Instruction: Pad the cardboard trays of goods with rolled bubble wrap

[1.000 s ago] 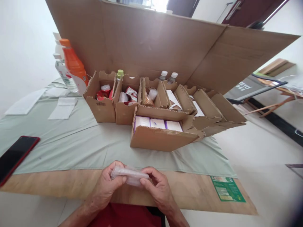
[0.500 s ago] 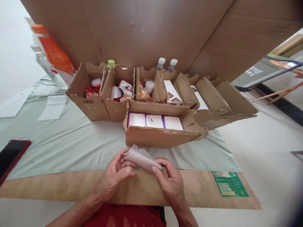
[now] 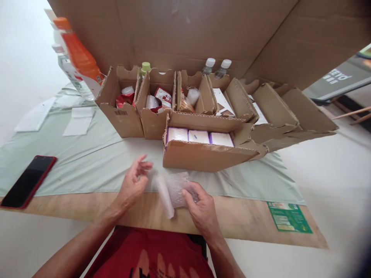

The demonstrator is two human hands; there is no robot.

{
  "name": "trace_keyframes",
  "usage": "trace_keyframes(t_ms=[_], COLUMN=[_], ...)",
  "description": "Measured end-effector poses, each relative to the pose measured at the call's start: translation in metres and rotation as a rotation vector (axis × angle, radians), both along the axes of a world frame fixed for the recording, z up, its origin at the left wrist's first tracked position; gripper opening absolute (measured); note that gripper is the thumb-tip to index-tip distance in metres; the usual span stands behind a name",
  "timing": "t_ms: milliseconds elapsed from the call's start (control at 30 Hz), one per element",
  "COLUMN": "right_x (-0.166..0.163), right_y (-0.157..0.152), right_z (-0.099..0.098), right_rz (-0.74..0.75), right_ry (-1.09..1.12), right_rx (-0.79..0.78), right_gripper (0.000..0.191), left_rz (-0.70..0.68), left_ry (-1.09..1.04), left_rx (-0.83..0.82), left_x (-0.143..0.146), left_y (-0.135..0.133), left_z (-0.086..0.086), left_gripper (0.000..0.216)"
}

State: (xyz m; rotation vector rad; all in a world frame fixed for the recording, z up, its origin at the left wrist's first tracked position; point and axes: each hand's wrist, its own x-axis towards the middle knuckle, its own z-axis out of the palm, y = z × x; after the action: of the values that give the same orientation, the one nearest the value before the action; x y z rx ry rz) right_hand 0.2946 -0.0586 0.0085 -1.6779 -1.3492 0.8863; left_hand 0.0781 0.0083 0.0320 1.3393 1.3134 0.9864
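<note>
A clear bubble-wrap piece lies partly unrolled near the table's front edge. My right hand presses on its right side with fingers curled over the wrap. My left hand hovers just left of the wrap, fingers apart, holding nothing. Right behind the wrap stands a low cardboard box with three white packs in a row.
A red phone lies at the left on the pale green cloth. Behind stand several cardboard boxes with snacks, an orange bottle and water bottles. A tall cardboard sheet forms the backdrop. A green label sticks at the right.
The rolled bubble wrap came down from between both hands onto the table and unrolled. My left hand let go and opened. The view shifted slightly.
</note>
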Motion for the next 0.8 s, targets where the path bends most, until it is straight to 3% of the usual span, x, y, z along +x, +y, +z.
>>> trace_keyframes(t_ms=[33, 67, 100, 167, 233, 267, 367, 433, 533, 667, 733, 800], right_x=[0.001, 0.002, 0.002, 0.002, 0.005, 0.007, 0.020, 0.029, 0.038, 0.029, 0.009, -0.016], right_y=[0.001, 0.001, 0.001, 0.000, -0.002, -0.004, -0.012, -0.018, -0.027, -0.033, -0.033, -0.031], right_z=[-0.001, -0.002, -0.003, -0.006, -0.009, -0.012, -0.023, -0.031, -0.035, -0.018, -0.009, -0.007], right_rz=[-0.021, -0.034, -0.031, 0.002, 0.005, -0.017, -0.094, -0.101, -0.116, -0.234, -0.126, 0.140], right_ry=[-0.018, -0.037, -0.046, -0.043, -0.092, -0.151, -0.359, -0.449, -0.602, -0.863, -0.888, -0.862], right_rx=[-0.015, -0.029, -0.046, -0.077, -0.083, -0.074, -0.031, 0.002, 0.132, 0.407, 0.487, 0.486], right_gripper=[0.020, 0.020, 0.020, 0.022, 0.024, 0.025, 0.026, 0.027, 0.031, 0.036, 0.035, 0.038], left_rz=[0.058, 0.029, -0.093, -0.487, -0.762, -0.798, -0.726, -0.681, -0.536, -0.377, -0.453, -0.570], left_ry=[0.095, 0.184, 0.262, 0.391, 0.545, 0.627, 0.739, 0.737, 0.816, 0.837, 0.774, 0.796], left_rx=[0.160, 0.326, 0.479, 0.687, 0.724, 0.705, 0.648, 0.619, 0.637, 0.767, 0.815, 0.824], left_x=[0.000, 0.002, 0.007, 0.020, 0.028, 0.026, -0.003, -0.032, -0.061, -0.046, -0.030, -0.020], left_y=[-0.002, -0.007, -0.013, -0.026, -0.034, -0.035, -0.031, -0.027, -0.026, -0.042, -0.053, -0.063], left_z=[0.003, 0.007, 0.011, 0.015, 0.011, 0.006, -0.013, -0.017, -0.007, 0.016, 0.015, 0.001], left_gripper=[0.059, 0.054, 0.051, 0.047, 0.042, 0.036, 0.018, 0.019, 0.024, 0.017, 0.022, 0.027])
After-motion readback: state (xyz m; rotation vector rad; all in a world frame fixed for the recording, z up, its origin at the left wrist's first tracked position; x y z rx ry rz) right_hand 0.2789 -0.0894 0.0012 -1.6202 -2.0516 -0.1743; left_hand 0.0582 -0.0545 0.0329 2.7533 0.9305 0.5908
